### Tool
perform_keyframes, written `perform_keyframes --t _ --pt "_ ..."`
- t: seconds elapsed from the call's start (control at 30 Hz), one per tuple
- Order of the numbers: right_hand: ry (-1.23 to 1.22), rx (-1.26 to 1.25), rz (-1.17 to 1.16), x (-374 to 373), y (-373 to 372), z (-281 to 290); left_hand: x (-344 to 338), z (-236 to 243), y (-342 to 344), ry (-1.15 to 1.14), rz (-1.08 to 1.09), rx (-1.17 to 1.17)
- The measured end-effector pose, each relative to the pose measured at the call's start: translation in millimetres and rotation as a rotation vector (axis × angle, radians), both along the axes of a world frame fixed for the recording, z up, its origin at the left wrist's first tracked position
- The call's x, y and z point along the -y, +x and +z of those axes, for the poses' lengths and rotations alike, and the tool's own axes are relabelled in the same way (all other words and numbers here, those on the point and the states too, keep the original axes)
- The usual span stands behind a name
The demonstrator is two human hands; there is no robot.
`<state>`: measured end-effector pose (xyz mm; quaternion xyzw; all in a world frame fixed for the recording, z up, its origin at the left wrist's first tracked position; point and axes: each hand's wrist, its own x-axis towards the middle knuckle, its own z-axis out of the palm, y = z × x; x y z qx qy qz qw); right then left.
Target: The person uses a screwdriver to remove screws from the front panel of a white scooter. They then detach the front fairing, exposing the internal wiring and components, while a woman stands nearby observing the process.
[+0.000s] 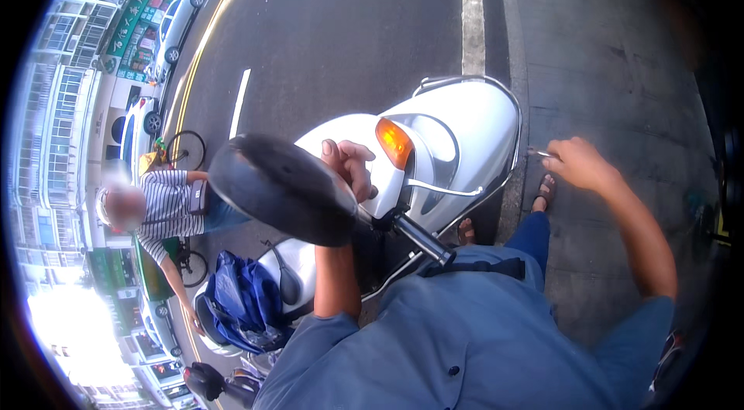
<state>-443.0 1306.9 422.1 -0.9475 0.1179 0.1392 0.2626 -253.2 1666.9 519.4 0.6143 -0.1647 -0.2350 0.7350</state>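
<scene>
a dark asphalt roadway (333, 22) occupies the upper centre of the view. a broad white edge line (473, 15) runs along its right side, near a grey paved walkway (612, 77). a short white lane mark (241, 104) lies left of centre; a double yellow line (203, 39) runs farther left. beyond it, a row of cars (174, 32) lines the far side, in front of pale multi-storey buildings (70, 100) and a green signboard (136, 11). a person (163, 201) in a striped shirt stands at left, with a small pouch (197, 198) at the waist and a bicycle (204, 148) behind.

White scooter (477, 119), right hand (579, 164) holding small object (542, 153)
</scene>
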Motion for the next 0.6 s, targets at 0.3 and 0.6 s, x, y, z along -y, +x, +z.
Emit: perform_keyframes --t 0.3,0.6 --pt "0.205 0.493 0.375 -75.2 89.8 41.5 -9.6 -4.2 2.9 -0.006 -0.015 0.073" --pt "0.049 0.505 0.685 -142.9 149.8 51.1 -8.4 -1.9 4.8 0.038 -0.005 0.092"
